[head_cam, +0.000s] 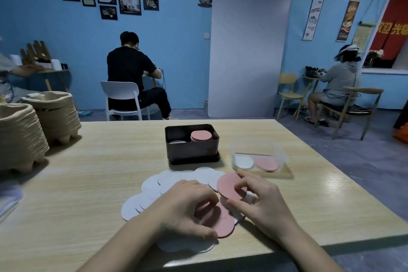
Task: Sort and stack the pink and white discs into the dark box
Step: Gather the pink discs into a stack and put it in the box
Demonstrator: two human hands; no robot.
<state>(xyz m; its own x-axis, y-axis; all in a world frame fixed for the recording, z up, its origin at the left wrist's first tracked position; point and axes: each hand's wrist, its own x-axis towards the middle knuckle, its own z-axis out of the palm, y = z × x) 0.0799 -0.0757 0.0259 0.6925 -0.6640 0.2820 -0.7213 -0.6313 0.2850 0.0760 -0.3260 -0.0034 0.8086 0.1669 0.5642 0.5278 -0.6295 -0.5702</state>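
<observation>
The dark box [192, 150] stands mid-table with a pink stack [201, 135] at its right side and a lower white stack [177, 141] at its left. In front of it, white discs [170, 180] lie fanned out on the table, with pink discs [221, 221] overlapping them at the near right. My right hand [262, 201] pinches one pink disc [229, 185], tilted up off the pile. My left hand [187, 207] has curled fingers on the lying pink discs; whether it grips one is unclear.
A clear plastic tub [259, 154] right of the box holds white and pink discs. Stacked pulp trays [37, 121] stand at the table's left. The table's near edge [331, 247] runs close below my hands. Two people sit at tables behind.
</observation>
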